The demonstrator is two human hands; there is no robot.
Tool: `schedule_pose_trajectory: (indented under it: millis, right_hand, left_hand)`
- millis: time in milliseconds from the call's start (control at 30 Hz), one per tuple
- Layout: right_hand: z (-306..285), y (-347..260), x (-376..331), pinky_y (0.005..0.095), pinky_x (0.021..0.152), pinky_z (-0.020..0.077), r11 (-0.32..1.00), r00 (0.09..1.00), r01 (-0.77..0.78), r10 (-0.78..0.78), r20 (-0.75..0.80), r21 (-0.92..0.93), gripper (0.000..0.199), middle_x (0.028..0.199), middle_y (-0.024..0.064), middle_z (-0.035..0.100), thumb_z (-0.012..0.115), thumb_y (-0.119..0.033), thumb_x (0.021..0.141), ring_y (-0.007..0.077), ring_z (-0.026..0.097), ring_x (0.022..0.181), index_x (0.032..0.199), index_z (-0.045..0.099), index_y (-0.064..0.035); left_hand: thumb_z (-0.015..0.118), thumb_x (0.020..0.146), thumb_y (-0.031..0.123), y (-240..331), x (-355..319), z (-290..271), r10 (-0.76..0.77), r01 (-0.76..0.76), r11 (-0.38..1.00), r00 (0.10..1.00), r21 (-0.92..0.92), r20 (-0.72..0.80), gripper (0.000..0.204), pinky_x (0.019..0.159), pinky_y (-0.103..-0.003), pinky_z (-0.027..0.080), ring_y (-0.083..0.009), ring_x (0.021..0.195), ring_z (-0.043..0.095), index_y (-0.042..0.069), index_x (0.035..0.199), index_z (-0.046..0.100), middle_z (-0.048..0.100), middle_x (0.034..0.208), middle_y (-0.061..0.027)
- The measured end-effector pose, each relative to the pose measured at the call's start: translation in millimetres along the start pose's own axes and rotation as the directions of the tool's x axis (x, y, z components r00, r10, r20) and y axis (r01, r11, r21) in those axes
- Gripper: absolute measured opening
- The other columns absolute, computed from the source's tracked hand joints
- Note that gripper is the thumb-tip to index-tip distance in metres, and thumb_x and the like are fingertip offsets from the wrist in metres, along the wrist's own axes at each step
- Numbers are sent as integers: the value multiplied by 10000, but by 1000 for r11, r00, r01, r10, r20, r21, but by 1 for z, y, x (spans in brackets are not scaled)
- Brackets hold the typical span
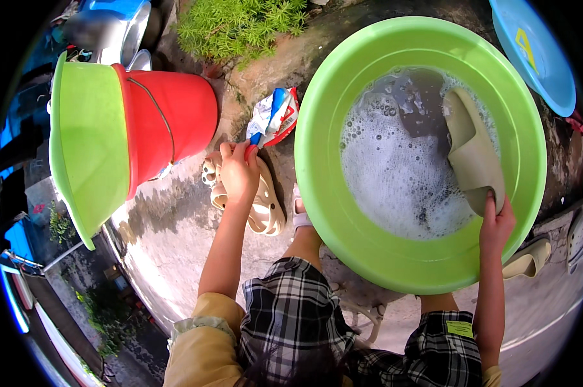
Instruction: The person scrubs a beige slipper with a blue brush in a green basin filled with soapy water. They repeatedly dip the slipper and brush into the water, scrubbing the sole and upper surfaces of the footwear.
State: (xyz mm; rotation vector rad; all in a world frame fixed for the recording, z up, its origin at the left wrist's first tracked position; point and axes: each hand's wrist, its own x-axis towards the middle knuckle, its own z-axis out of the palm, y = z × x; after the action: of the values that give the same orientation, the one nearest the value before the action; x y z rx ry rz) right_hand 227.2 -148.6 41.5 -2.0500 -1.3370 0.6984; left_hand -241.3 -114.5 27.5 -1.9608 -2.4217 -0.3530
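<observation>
My right hand (pixel 496 224) grips one end of an olive-green slide sandal (pixel 475 145). The sandal leans inside a big light-green basin (pixel 420 274), its far end down by the foamy grey water (pixel 394 168). To the left of the basin, my left hand (pixel 240 173) is closed on a small red and blue piece. Whether that piece belongs to the crumpled white, blue and red packet (pixel 275 117) just beyond it, I cannot tell. Beige clogs (pixel 265 203) lie on the ground beneath and beside this hand.
A red bucket (pixel 175 116) with a green basin (pixel 88 148) against it is at the left. A blue basin (pixel 540 55) stands at the far right. Another olive slide (pixel 529 259) and a light clog (pixel 576 242) lie right of the green basin. Green plants (pixel 236 26) grow at the back.
</observation>
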Motion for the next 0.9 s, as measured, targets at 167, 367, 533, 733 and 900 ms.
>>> schedule_pose_trajectory:
  millis: [167,367,533,733,900]
  right_hand:
    - [2,-2,0,277,633,445,1000,1000,0,1,-19,23,253,738,101,615,572,-183,881,111,539,681,978,602,49]
    - [4,-2,-1,278,619,442,1000,1000,8,-8,8,23,256,717,101,600,569,-183,883,112,530,665,969,597,57]
    - [0,-7,-2,280,607,439,1000,999,15,-15,-34,6,250,709,104,599,565,-184,883,117,532,655,955,597,52]
    - [1,-3,0,287,608,440,999,999,25,-24,-23,31,247,716,110,607,563,-180,880,126,542,656,959,598,52]
    - [3,-7,1,292,610,441,999,1000,20,-19,-21,36,247,725,119,615,563,-178,880,128,546,658,960,600,52]
  left_hand:
    - [660,779,148,-3,5,37,-40,25,988,995,-151,-96,175,627,-384,480,-293,743,567,75,937,639,508,903,-115]
    - [611,809,126,-9,1,65,-15,15,998,1000,-54,1,143,623,-424,466,-344,753,560,53,927,575,498,905,-150]
    - [604,843,130,-6,-26,38,-57,46,979,997,-201,-47,170,602,-367,467,-286,704,569,13,955,551,502,919,-148]
    - [550,911,193,7,-73,13,-546,681,245,685,-690,483,208,439,-224,416,-96,499,512,20,1018,509,519,882,-71]
    - [522,925,184,4,-91,-21,-328,617,-550,460,-563,825,229,501,-174,392,-101,619,466,-3,1048,473,527,867,-74]
